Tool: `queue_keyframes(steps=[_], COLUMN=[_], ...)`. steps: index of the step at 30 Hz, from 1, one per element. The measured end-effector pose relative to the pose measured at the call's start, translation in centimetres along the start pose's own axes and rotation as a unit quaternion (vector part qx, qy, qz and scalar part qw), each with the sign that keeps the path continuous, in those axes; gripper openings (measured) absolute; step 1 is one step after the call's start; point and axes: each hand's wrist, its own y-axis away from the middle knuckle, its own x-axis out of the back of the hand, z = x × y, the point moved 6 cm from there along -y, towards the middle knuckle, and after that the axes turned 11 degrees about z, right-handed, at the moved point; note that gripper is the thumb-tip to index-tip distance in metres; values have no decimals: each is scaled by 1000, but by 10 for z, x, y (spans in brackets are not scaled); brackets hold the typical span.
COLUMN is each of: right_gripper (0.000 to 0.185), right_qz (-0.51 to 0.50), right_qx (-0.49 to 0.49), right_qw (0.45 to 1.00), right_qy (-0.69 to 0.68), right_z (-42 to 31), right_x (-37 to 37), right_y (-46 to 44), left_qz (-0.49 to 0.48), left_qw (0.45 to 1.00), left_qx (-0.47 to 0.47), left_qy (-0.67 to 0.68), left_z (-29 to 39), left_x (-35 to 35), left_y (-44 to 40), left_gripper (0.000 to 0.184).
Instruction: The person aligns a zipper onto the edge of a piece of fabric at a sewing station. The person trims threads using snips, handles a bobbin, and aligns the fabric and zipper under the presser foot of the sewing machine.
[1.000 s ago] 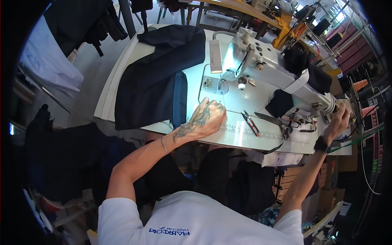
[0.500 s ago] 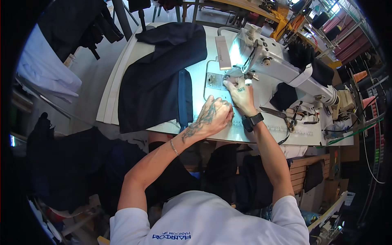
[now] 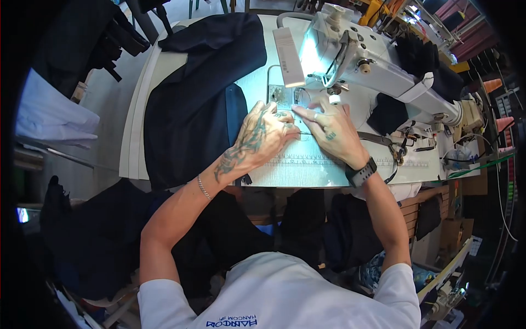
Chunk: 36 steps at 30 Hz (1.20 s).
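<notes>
Navy cloth (image 3: 186,118) left of centre | your right hand (image 3: 332,131) swung in from far right, fingers bent; left hand (image 3: 263,131) curled alongside | both now by metal plate (image 3: 279,96), upper middle | holding anything? can't tell

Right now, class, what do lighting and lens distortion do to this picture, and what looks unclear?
Head view: glare whitens the sewing machine near its needle; head view: the wide lens bows the table's front edge and the corners go black; head view: folds in the dark cloth sink into shadow.
</notes>
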Motion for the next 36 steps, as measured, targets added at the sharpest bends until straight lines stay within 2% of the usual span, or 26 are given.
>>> queue_keyframes(steps=[1, 2, 4, 6, 8, 9, 11, 13, 14, 16, 20, 24, 27, 31, 36], right_gripper=[43, 43, 44, 39, 33, 26, 28, 34, 38, 40, 32, 30, 42, 48, 43], right_qz=[-86, -87, -82, -45, 19, 28, 36, 42, 39, 19, 5, -9, 26, -33, -24], right_qx=[-44, -47, -35, -37, -72, -101, -71, -34, -16, -25, -28, -75, -82, -63, -48], right_qw=[995, 995, 994, 997, 997, 994, 996, 997, 997, 998, 999, 997, 996, 994, 994], right_qy=[21, 19, 70, 54, -23, -41, -49, -63, -62, -57, 17, 5, 29, 80, 95], right_z=[9, 9, 5, -2, -13, -30, -58, -92, -107, -118, -123, -104, -83, -64, -55], right_x=[-9, -8, -7, -2, 7, 13, 1, -12, -18, -35, -13, 22, 23, 3, 5], right_y=[5, 2, 2, 7, 16, 17, 22, 13, 8, 14, 48, 81, 67, 54, 58], left_qz=[-27, -29, 28, 167, 200, 184, 163, 33, -9, -6, -32, -37, -55, -95, -107], left_qw=[1000, 998, 993, 980, 968, 973, 978, 991, 992, 990, 992, 993, 992, 988, 987], left_qx=[-2, -16, 104, 92, 142, 133, 123, -15, 20, 9, 87, 83, 72, 39, 51], left_qy=[-5, -47, -48, -54, -52, -49, -45, -131, -127, -143, -89, -78, -92, -115, -113], left_z=[-5, -22, -72, -134, -136, -128, -113, -88, -85, -83, -44, 9, 19, 13, 3], left_x=[-1, -3, 18, 39, 78, 92, 110, 101, 95, 88, 63, 35, 26, 23, 15], left_y=[-2, -6, -36, -53, -60, -54, -27, 4, 18, 37, 48, 44, 41, 37, 36], left_gripper=[9, 10, 14, 20, 27, 25, 23, 22, 24, 26, 34, 36, 40, 48, 55])
